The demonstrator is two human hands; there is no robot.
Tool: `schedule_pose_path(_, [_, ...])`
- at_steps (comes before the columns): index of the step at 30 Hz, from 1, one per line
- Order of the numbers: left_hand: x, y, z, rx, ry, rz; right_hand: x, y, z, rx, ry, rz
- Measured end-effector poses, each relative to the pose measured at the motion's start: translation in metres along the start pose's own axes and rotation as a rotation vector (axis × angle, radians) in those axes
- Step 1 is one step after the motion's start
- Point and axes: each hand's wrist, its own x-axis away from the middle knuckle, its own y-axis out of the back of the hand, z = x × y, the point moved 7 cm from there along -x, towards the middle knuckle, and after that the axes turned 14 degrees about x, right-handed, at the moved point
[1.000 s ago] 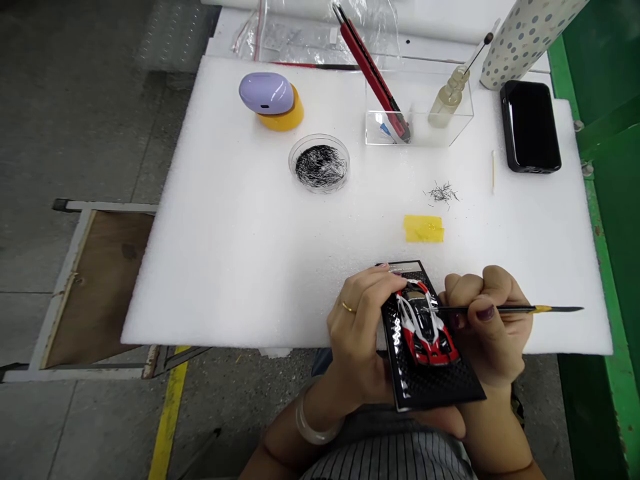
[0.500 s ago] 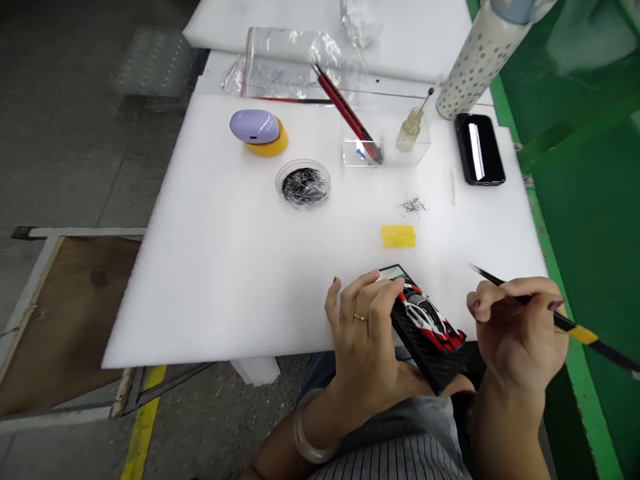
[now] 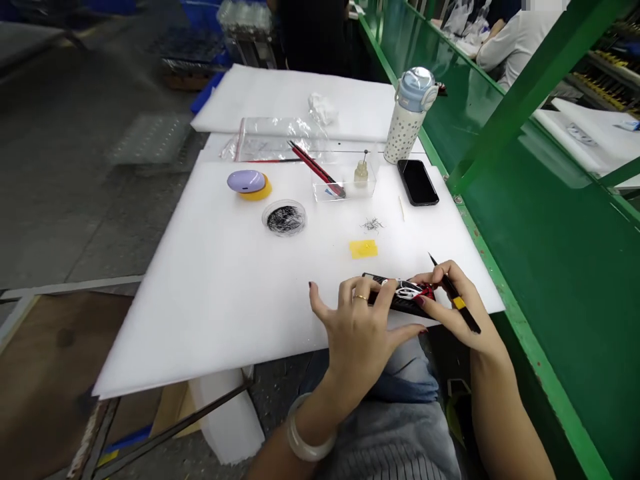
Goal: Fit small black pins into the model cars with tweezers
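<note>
Okay, L hand point(image 3: 357, 333) clamped on black display base point(image 3: 374, 285), fingers spread across it, red-white model car point(image 3: 409, 291) on base, tilted, over white foam sheet point(image 3: 200, 320). R hand point(image 3: 453, 303) pinches thin black-yellow tool point(image 3: 469, 319), fingertips point(image 3: 420, 300) at car's end. Yellow tape point(image 3: 363, 249) just past grip; dish of black bristles point(image 3: 284, 219) farther left.

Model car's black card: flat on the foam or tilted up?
Tilted up: the black card shows nearly edge-on, red-and-white model car on it, held between the left hand and the right hand, which also pinches a black tool.
</note>
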Motion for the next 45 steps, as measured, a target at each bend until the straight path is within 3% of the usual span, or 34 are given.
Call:
schedule_pose_path(3, [-0.012,0.000,0.002,0.072,-0.100,0.071,-0.013,-0.003,-0.005,-0.092,0.060,0.160])
schedule_pose_path(5, [-0.020,-0.005,0.004,0.130,-0.128,0.137,-0.019,-0.005,-0.008,-0.136,0.079,0.199])
schedule_pose_path(13, [-0.027,-0.012,0.007,0.182,-0.132,0.177,-0.022,-0.011,-0.013,-0.231,0.097,0.183])
schedule_pose_path(19, [-0.028,-0.015,0.010,0.188,-0.077,0.293,-0.023,-0.014,-0.015,-0.294,0.099,0.206])
schedule_pose_path(26, [-0.024,-0.011,0.010,0.210,-0.100,0.286,-0.022,-0.013,-0.016,-0.247,0.131,0.209])
schedule_pose_path(30, [-0.019,0.007,0.029,0.265,-0.039,0.221,-0.022,-0.011,-0.015,-0.172,0.147,0.219])
schedule_pose_path(35, [-0.008,0.026,0.074,0.330,0.165,0.111,-0.018,-0.011,-0.007,-0.036,0.162,0.242])
schedule_pose_path(38, [0.000,0.028,0.093,0.319,0.228,0.065,-0.010,0.016,-0.015,0.082,0.153,0.102])
schedule_pose_path(40, [0.005,0.023,0.098,0.327,0.230,0.087,-0.002,0.059,-0.035,0.166,0.097,-0.159])
schedule_pose_path(43, [0.010,0.018,0.102,0.280,0.213,0.110,0.023,0.143,-0.078,0.376,-0.140,-0.647])
schedule_pose_path(45, [0.012,0.017,0.102,0.233,0.180,0.132,0.044,0.183,-0.101,0.522,-0.312,-0.829])
